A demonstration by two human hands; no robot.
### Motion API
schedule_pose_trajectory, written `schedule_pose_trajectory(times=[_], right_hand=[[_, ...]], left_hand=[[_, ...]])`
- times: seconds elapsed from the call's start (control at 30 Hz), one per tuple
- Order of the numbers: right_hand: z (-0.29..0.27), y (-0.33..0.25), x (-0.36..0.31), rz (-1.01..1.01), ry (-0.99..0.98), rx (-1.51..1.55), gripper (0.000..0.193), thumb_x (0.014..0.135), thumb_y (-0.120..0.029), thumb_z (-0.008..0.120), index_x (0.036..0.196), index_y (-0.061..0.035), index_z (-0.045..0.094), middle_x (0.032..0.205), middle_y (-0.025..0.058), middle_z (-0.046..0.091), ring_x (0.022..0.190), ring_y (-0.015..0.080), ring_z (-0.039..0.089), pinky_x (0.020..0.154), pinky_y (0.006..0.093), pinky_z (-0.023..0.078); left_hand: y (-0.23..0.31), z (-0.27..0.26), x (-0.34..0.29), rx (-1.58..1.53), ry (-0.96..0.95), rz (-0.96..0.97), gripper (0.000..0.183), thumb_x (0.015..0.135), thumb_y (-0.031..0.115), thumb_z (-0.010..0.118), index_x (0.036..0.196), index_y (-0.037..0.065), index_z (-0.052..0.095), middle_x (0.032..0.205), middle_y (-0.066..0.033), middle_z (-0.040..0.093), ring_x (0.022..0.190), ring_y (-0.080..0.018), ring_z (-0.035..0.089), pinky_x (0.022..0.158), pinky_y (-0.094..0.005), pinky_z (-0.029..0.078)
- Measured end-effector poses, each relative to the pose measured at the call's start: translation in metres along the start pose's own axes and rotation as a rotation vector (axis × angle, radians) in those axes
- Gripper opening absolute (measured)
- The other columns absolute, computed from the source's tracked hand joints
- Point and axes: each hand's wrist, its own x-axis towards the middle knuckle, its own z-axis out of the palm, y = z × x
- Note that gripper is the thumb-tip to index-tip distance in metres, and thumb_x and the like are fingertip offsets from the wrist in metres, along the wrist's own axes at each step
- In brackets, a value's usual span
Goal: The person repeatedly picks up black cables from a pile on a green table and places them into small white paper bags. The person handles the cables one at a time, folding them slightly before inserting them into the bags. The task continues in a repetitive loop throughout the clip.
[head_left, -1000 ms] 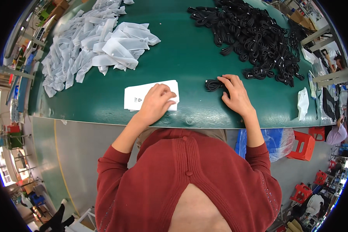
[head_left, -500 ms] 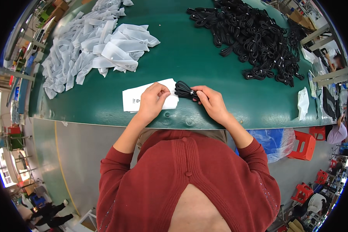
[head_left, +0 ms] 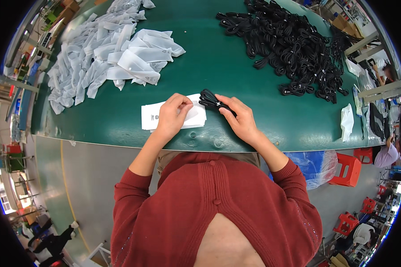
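A bundle of black cable (head_left: 208,98), bound at its middle with a tie, is gripped between the thumb and fingers of my right hand (head_left: 240,119). Its looped end points left and slightly away from me, over the right edge of a stack of flat white bags (head_left: 148,111). My left hand (head_left: 172,116) rests over that stack. Its thumb and forefinger are pinched at what looks like the open end of the top bag, which lifts a little. The cable end and the left fingertips are a short gap apart.
Many filled, frosted white bags (head_left: 140,64) are heaped at the far left of the green table (head_left: 200,66). A large pile of black cable bundles (head_left: 294,49) lies at the far right. A crumpled white bag (head_left: 346,122) sits near the right edge. Red stools (head_left: 346,169) stand beyond.
The cable bundle has tilted, its looped end rising away from me, with my right hand turning along. My left hand has shifted slightly left, still pinched at the bag.
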Motion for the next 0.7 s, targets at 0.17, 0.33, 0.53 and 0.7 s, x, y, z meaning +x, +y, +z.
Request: schedule_pose_trajectory(times=[0.17,0.33,0.53,0.7], right_hand=[[-0.002,0.0,0.003,-0.162,-0.107,-0.206,0.038,0.088,-0.009,0.068,0.126,-0.0093,0.064,0.08,0.009,0.055,0.07,0.0257,0.057,0.063,0.0375,0.047],[-0.008,0.0,0.008,-0.254,-0.214,-0.254,0.037,0.087,-0.01,0.068,0.124,-0.0102,0.065,0.079,0.0093,0.055,0.069,0.0262,0.058,0.062,0.0379,0.048],[-0.006,0.007,0.011,0.154,-0.379,0.236,0.028,0.094,-0.014,0.062,0.121,-0.0069,0.066,0.075,0.0039,0.059,0.064,0.0161,0.056,0.059,0.033,0.047],[-0.005,0.007,0.019,0.61,-0.384,0.574,0.023,0.096,-0.018,0.062,0.113,-0.0035,0.068,0.088,0.0027,0.063,0.073,0.0108,0.056,0.064,0.0259,0.047]], left_hand=[[-0.002,-0.003,0.002,-0.077,0.008,-0.107,0.007,0.088,0.005,0.067,0.091,0.0,0.064,0.084,-0.0058,0.064,0.076,-0.0136,0.057,0.075,-0.0273,0.048],[0.003,-0.004,0.002,-0.103,-0.013,-0.088,0.007,0.088,0.006,0.067,0.09,0.0,0.064,0.085,-0.0057,0.063,0.077,-0.0136,0.057,0.075,-0.027,0.047],[0.016,-0.006,-0.001,-0.028,-0.097,0.157,0.007,0.084,0.001,0.068,0.088,0.001,0.063,0.089,-0.008,0.064,0.083,-0.0214,0.059,0.077,-0.0314,0.048],[0.031,-0.015,0.001,0.073,-0.121,0.295,0.01,0.079,0.0,0.07,0.085,0.003,0.062,0.091,-0.0087,0.064,0.088,-0.0269,0.059,0.082,-0.0364,0.047]])
